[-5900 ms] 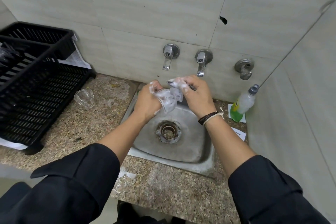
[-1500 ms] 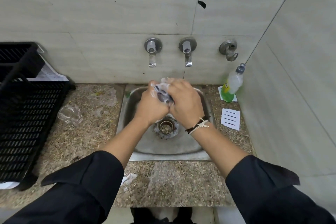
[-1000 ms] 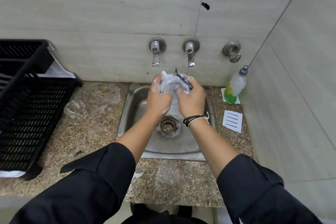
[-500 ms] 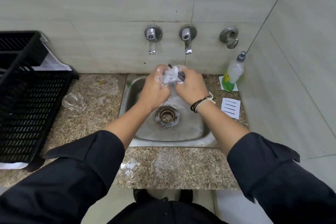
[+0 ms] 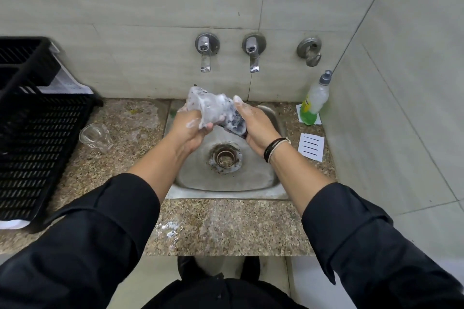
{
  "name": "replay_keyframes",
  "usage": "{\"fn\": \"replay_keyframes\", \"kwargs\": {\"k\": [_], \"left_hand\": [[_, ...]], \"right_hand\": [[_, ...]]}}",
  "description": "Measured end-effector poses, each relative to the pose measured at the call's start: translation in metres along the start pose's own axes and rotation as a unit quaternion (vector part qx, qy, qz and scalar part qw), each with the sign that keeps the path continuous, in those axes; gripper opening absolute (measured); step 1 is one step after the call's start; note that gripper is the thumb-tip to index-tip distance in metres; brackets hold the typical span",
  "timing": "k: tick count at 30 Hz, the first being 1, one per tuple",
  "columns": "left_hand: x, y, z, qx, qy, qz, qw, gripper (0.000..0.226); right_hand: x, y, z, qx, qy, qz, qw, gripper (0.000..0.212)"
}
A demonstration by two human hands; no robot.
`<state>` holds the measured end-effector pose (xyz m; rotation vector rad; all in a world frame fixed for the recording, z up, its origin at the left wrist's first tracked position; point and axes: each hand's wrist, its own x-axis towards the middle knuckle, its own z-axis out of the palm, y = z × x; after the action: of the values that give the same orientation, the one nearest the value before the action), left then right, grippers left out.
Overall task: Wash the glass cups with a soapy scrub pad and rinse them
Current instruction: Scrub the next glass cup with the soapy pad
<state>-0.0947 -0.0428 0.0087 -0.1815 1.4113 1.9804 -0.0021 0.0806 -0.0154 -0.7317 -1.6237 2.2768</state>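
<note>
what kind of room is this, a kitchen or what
Probably a small dishwashing corner or pantry: a steel sink set in a granite counter, taps on a tiled wall, a black dish rack and a dish soap bottle.

Speckled granite counter (image 5: 226, 228) bears glass cup (image 5: 95, 136), black rack (image 5: 37, 133).

The bench (image 5: 120, 118) is speckled brown granite. The rack (image 5: 37, 138) is black lattice; the soap bottle (image 5: 313, 105) holds green liquid.

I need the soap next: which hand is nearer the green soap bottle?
Right. The right hand is over the sink beside the soap bottle; the left hand is farther off.
</note>
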Motion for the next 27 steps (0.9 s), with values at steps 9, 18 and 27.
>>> {"fn": "replay_keyframes", "kwargs": {"k": [9, 18, 27], "left_hand": [[0.014, -0.022, 0.010, 0.046, 0.016, -0.019, 0.999, 0.028], [0.020, -0.075, 0.047, 0.099, 0.005, -0.088, 0.991, 0.031], [0.031, -0.098, 0.052, 0.100, 0.019, -0.134, 0.986, 0.050]], "right_hand": [[-0.022, 0.022, -0.046, 0.079, 0.063, 0.012, 0.995, 0.027], [-0.003, 0.075, -0.194, 0.194, 0.386, 0.129, 0.893, 0.036], [-0.036, 0.100, -0.199, -0.222, 0.538, 0.105, 0.806, 0.041]]}}
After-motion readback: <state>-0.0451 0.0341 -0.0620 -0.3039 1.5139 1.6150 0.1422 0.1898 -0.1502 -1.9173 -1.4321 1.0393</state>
